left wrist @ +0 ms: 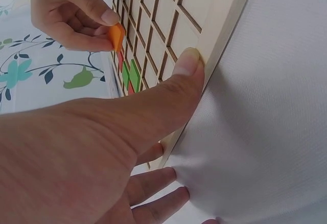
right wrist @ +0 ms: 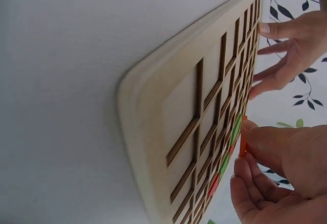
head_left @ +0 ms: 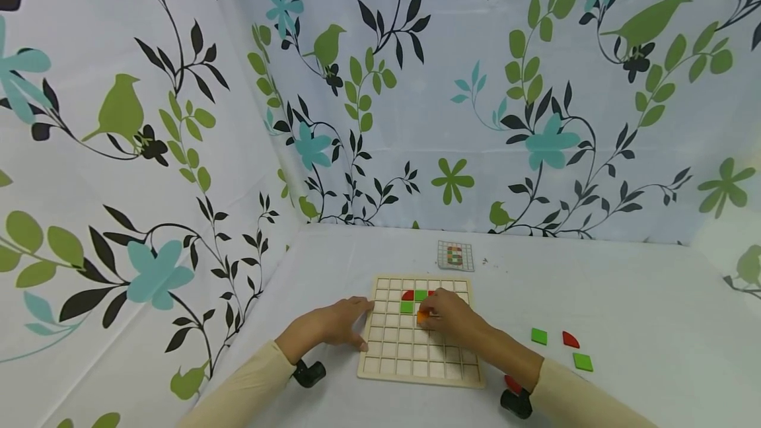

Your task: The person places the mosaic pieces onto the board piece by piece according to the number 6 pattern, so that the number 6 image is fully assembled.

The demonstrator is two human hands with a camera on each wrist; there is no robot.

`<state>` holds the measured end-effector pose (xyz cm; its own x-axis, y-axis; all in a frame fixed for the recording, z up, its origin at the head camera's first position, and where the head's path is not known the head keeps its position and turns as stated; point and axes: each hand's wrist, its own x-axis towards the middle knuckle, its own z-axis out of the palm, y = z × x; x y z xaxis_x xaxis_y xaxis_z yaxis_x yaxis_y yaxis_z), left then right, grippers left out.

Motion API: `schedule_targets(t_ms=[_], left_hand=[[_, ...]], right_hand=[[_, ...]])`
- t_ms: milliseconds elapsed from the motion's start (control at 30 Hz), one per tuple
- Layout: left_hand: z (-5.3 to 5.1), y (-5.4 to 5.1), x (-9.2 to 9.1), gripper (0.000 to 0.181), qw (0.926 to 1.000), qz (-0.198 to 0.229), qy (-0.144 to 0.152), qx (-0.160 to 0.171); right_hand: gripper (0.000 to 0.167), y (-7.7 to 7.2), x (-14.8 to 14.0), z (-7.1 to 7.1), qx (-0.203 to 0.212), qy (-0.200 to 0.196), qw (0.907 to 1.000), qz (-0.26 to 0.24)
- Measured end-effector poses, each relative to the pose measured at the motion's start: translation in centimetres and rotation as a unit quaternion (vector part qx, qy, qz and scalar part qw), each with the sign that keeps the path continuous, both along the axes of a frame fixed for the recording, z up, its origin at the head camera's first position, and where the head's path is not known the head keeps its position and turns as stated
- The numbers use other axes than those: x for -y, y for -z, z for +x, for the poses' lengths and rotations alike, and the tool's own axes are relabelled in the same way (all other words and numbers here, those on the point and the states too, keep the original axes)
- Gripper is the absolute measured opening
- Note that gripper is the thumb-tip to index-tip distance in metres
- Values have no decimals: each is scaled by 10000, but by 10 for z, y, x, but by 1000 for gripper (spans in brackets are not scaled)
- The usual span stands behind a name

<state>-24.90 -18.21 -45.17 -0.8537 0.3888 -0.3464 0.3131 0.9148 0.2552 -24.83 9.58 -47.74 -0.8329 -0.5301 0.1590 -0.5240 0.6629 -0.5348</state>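
Observation:
A wooden grid board (head_left: pixel 422 382) lies on the white table, its square cells edged by raised strips. My right hand (head_left: pixel 454 316) pinches a small orange tile (left wrist: pixel 117 36) between thumb and fingers over the upper middle cells. Green square tiles (head_left: pixel 407 308) and a red rounded tile (head_left: pixel 407 296) sit in cells near it; another red piece is partly covered by the right hand. At the board's left edge rests my left hand (head_left: pixel 335 322), fingers spread. In the left wrist view its thumb (left wrist: pixel 188 63) lies on the rim.
Behind the board is a small card (head_left: pixel 455 256) printed with a coloured grid pattern. To the right lie loose green square tiles (head_left: pixel 539 336) and a red rounded tile (head_left: pixel 570 339). Another red tile (head_left: pixel 512 384) is partly hidden by the right wrist. Patterned curtains hang behind and left.

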Motion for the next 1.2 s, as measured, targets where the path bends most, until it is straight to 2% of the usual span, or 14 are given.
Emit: schedule_targets(t_ms=[333, 633, 867, 1200], left_hand=[[1, -1, 0, 88, 10000, 46, -28, 41], [2, -2, 1, 87, 9999, 84, -56, 10], [0, -1, 1, 87, 10000, 87, -14, 3], [2, -3, 0, 86, 9999, 116, 6, 16]], right_hand=[[12, -6, 21, -3, 45, -482, 9983, 327], [9, -12, 29, -5, -25, -491, 9975, 508], [8, -10, 35, -11, 177, -453, 9972, 575], [11, -5, 41, -15, -34, -482, 9955, 813]])
